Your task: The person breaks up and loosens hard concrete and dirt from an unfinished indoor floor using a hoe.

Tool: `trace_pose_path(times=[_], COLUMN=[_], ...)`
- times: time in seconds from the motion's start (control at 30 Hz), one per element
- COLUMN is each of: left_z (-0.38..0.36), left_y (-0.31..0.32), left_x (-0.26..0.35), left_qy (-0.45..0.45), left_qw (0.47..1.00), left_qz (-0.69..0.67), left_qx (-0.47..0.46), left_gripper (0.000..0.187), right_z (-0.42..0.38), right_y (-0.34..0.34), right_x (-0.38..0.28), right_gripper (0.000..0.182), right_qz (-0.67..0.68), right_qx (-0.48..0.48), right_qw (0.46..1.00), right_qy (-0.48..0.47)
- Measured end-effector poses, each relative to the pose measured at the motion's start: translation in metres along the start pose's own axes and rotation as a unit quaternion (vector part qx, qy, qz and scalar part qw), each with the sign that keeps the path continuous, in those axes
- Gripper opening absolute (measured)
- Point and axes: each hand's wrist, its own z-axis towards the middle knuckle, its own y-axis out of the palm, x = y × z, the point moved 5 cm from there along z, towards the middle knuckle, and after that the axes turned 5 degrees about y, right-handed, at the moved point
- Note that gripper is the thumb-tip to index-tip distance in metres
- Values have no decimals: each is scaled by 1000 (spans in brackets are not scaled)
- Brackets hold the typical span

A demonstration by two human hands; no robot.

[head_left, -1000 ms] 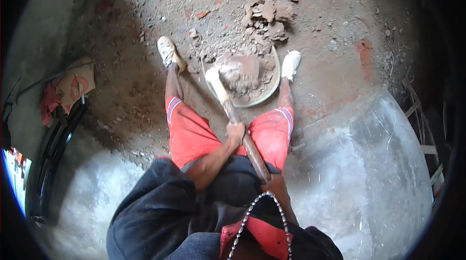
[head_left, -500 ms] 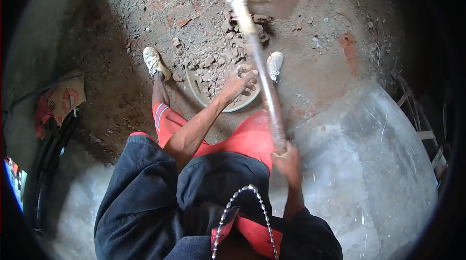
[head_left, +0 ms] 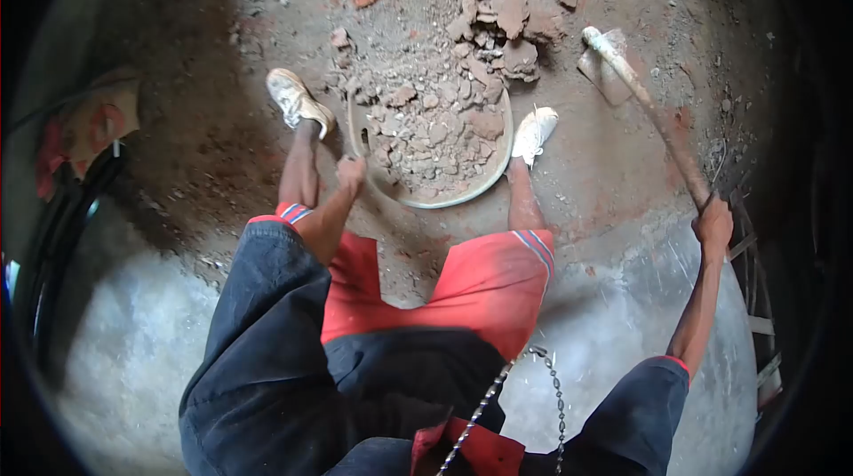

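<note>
My right hand [head_left: 713, 225], out at the right, is wrapped round the lower end of a hoe's wooden handle. The hoe [head_left: 662, 116] slants up and left from it, its flat blade low over the dirt floor beyond my right shoe. Between my feet lies a shallow pan [head_left: 442, 204] with a pale rim, heaped with broken clods and rubble [head_left: 431, 138]. My left hand [head_left: 352, 174] is closed at the pan's left rim, fingers curled over the edge. More clods [head_left: 511, 18] are piled just past the pan's far side.
My shoes [head_left: 298, 103] stand on either side of the pan. Smooth grey concrete [head_left: 613, 334] lies under and behind me, and loose dirt ahead. Dark pipes and a torn cardboard piece [head_left: 102, 125] are at the left. Wooden strips [head_left: 760, 325] lean along the right edge.
The hoe has swung from above the clods out to the right and down, held in my right hand. My left hand has moved from over the pan to its left rim.
</note>
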Motion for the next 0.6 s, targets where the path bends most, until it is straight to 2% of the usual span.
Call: trace_pose_path(times=[0.03,0.13,0.17,0.2,0.27,0.3,0.33,0.37,0.4,0.43,0.47,0.5,0.57,0.6], left_z=[18,77,93,107,135,144,117,125,135,142,138,137,137,138], left_y=[0,18,21,25,47,52,35,47,58,69,74,78,84,84], left_x=[1,-20,-22,-22,-44,-49,-15,-23,-37,-43,-39,-37,-36,-35], left_qy=[-12,-74,-92,-64,-90,-89,-60,-79,-99,-116,-126,-118,-100,-95], left_qw=[999,995,993,995,980,973,963,943,916,883,853,842,820,821], left_qz=[19,-42,-55,-77,-179,-214,-263,-314,-363,-408,-445,-468,-511,-505], left_qx=[27,50,41,13,2,5,-13,-77,-140,-203,-243,-242,-237,-249], left_gripper=[63,74,77,76,81,82,76,76,77,78,71,71,73,75], right_z=[11,36,40,43,59,56,61,56,68,66,68,67,57,57], right_y=[-10,-26,-31,-33,2,24,64,93,164,180,218,245,277,284], right_x=[-19,-108,-147,-183,-252,-297,-335,-370,-396,-417,-434,-449,-475,-478], right_gripper=[39,47,46,45,41,38,40,47,55,61,66,66,69,69], right_qz=[-63,-72,-35,3,185,337,405,410,458,469,534,606,720,720], right_qx=[81,170,245,316,248,154,-16,-141,-175,-233,-307,-370,-476,-478], right_qw=[995,983,968,943,937,916,903,897,868,850,788,704,499,497], right_qy=[13,16,-46,-105,-163,-156,-143,-90,-71,-54,-11,19,79,81])
